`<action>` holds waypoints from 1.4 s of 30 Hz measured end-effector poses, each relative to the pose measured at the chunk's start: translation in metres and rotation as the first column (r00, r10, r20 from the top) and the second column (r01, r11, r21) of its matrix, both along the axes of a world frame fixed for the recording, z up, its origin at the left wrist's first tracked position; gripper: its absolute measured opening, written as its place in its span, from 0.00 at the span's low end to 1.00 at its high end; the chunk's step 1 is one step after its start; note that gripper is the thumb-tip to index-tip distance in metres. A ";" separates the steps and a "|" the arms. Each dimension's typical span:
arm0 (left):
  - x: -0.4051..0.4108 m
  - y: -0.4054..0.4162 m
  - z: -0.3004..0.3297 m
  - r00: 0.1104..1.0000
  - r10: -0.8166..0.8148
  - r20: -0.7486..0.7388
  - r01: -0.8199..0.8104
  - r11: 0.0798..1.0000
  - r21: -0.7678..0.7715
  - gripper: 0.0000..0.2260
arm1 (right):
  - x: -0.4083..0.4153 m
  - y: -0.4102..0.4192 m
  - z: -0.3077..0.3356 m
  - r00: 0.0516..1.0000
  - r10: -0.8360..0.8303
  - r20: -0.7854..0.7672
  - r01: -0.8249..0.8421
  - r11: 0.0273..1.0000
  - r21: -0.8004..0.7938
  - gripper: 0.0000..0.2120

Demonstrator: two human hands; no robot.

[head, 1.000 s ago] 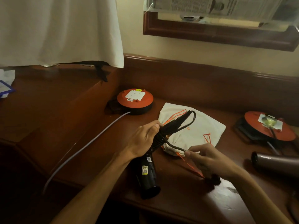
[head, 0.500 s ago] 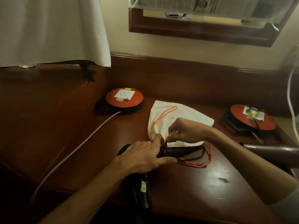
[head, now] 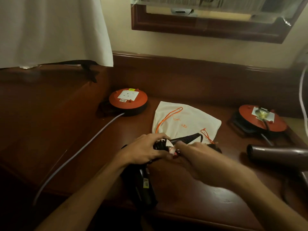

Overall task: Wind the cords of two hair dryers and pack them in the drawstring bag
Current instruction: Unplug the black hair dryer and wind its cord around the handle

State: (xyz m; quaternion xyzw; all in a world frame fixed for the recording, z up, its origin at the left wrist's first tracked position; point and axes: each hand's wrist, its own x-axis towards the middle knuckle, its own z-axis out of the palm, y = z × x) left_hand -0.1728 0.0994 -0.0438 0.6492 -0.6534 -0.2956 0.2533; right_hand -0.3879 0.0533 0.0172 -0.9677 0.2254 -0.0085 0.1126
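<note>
So: grey cable (head: 80, 152) runs off the round orange cable reel (head: 128, 99), far left of the dark wooden counter (head: 191, 194). Left hand (head: 143, 150) has its grip wrapped around the black hair dryer (head: 145, 185) where the wound black cord (head: 186, 140) sits. Right hand (head: 195, 150) meets it there; blurred, can't tell its grip. White drawstring bag with orange cord (head: 185, 120) lies flat just behind both hands. Second, brown hair dryer (head: 276, 155) lies near the right edge, in front of another orange reel (head: 261, 119).
</note>
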 end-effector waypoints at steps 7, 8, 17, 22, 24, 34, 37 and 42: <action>0.003 0.001 0.007 0.998 0.044 -0.053 -0.044 0.999 -0.001 0.32 | -0.013 0.002 -0.085 0.891 0.098 0.444 0.077 0.930 -0.358 0.21; -0.001 0.001 0.007 0.996 0.075 -0.055 -0.076 0.997 -0.011 0.29 | -0.011 0.004 -0.090 0.876 0.094 0.473 0.093 0.929 -0.357 0.18; 0.019 -0.003 0.004 0.894 0.181 -0.411 -0.221 0.974 -0.051 0.08 | -0.029 0.017 -0.086 0.329 -0.651 0.684 0.408 0.751 0.519 0.13; 0.024 -0.004 0.004 0.849 0.223 -0.479 -0.269 0.963 -0.030 0.08 | -0.002 0.033 -0.098 0.456 -0.838 0.298 -0.251 0.201 0.947 0.22; 0.021 -0.003 0.002 0.856 0.221 -0.467 -0.262 0.965 -0.024 0.11 | 0.014 0.032 -0.097 0.345 -0.895 0.282 -0.397 0.133 0.908 0.19; -0.002 0.007 0.007 0.947 0.195 -0.254 -0.229 0.967 -0.113 0.12 | 0.030 -0.021 -0.084 0.273 -0.862 0.426 -0.049 0.430 0.901 0.10; -0.012 0.008 0.008 0.959 0.257 -0.120 -0.275 0.947 -0.164 0.10 | 0.023 -0.027 -0.083 0.298 -0.835 0.463 -0.002 0.485 0.874 0.08; -0.017 0.007 0.006 0.945 0.327 0.013 -0.317 0.925 -0.208 0.17 | 0.012 -0.031 -0.080 0.283 -0.833 0.475 -0.002 0.495 0.869 0.05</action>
